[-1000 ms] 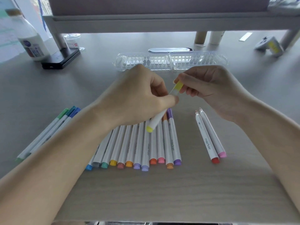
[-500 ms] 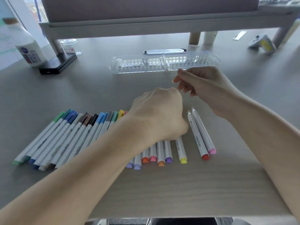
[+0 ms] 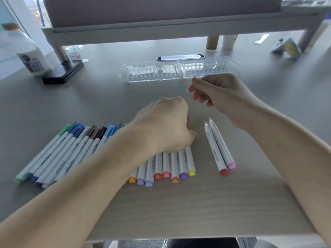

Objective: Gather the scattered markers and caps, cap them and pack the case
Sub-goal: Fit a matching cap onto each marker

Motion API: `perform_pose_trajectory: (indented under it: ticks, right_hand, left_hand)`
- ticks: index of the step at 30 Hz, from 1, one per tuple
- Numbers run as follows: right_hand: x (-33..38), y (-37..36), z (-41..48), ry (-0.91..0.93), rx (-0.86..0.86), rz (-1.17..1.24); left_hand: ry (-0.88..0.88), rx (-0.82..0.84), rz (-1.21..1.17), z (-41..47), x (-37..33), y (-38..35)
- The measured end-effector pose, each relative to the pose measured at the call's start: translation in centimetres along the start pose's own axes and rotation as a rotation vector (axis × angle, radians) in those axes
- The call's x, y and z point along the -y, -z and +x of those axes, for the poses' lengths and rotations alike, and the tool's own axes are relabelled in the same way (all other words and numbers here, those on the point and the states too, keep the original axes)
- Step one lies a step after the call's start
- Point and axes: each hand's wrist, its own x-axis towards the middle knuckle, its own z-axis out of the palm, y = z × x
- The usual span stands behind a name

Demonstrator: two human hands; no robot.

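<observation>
Markers may be rolled askew under the left hand, its grasp hidden, while fingers of the right hand hang released.

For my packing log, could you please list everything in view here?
row of markers: count partly hidden by the arm, mixed colours, table front
uncapped markers: two, red and pink ends, right of the row
case: one, clear, open, behind the hands
bottle: one, white, far left
black device: one, beside the bottle
table: one, grey wood
left hand: curled on the row
right hand: loosely curled, nothing seen held
</observation>
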Motion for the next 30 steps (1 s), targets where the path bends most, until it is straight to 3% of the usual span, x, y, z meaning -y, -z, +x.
perform_pose_trajectory:
  ticks: [7, 15, 24, 30]
  right_hand:
    - [-0.2, -0.2, 0.2, 0.001, -0.001, -0.006]
    - [-0.2, 0.1, 0.2, -0.004, -0.003, 0.002]
    - [-0.1, 0.0, 0.1, 0.003, -0.011, 0.004]
    - [0.1, 0.2, 0.0, 0.012, -0.036, 0.016]
  left_hand:
    - [-0.022, -0.02, -0.125, 0.1, -1.7, -0.3]
    - [-0.033, 0.052, -0.072, 0.3, -2.4, -0.4]
    - [0.03, -0.024, 0.077, 0.2, -2.8, -0.2]
    - [0.034, -0.016, -0.032, 0.8, -2.4, -0.5]
